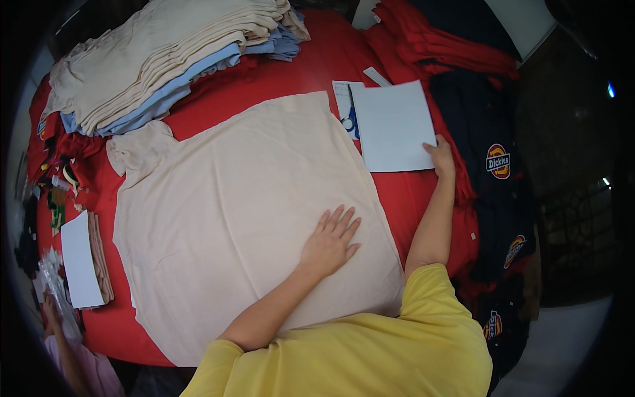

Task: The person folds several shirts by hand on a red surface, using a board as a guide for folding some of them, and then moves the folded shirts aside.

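A cream T-shirt point(231, 198) lies spread over the red-covered table, its hem side toward me and one sleeve at the upper left. My left hand point(331, 241) rests flat on its lower right part, fingers spread. Off the shirt's right edge, my right hand point(440, 157) grips a white rectangular board point(393, 126) by its lower right corner, thumb on top. The board partly covers blue-handled scissors point(349, 120) and a printed white sheet point(340, 99).
Stacked cream shirts point(178, 46) over light blue ones point(159, 102) stand at the upper left. A folded garment pile topped by a white board point(81, 261) lies left. Navy garments with logo patches point(476, 132) hang along the right edge. Another person's hand point(51, 311) handles clear plastic at lower left.
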{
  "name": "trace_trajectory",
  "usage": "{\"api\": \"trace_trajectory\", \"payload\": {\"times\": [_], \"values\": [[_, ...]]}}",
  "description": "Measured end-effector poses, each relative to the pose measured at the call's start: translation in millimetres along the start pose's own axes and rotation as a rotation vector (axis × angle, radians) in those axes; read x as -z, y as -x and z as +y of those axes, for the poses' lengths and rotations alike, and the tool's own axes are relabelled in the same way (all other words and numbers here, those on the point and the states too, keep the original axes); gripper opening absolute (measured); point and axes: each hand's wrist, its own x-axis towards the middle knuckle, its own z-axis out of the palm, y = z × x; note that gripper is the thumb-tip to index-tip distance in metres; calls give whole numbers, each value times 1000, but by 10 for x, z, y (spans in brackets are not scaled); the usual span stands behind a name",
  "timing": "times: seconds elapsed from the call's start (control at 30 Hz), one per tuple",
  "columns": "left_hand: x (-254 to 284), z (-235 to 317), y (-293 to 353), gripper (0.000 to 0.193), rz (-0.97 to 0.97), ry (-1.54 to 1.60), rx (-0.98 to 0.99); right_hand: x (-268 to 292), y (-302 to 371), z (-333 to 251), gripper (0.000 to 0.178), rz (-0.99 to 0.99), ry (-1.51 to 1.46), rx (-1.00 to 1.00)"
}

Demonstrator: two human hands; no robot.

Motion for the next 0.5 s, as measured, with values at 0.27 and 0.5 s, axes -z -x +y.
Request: {"api": "trace_trajectory", "payload": {"times": [0.27,0.5], "values": [[-6,7,-20,56,-23,-36,-2,-84,-511,-932,30,130,-662,39],[6,-10,-3,56,-44,-9,28,-1637,-1161,-1002,34,-110,-604,8]]}}
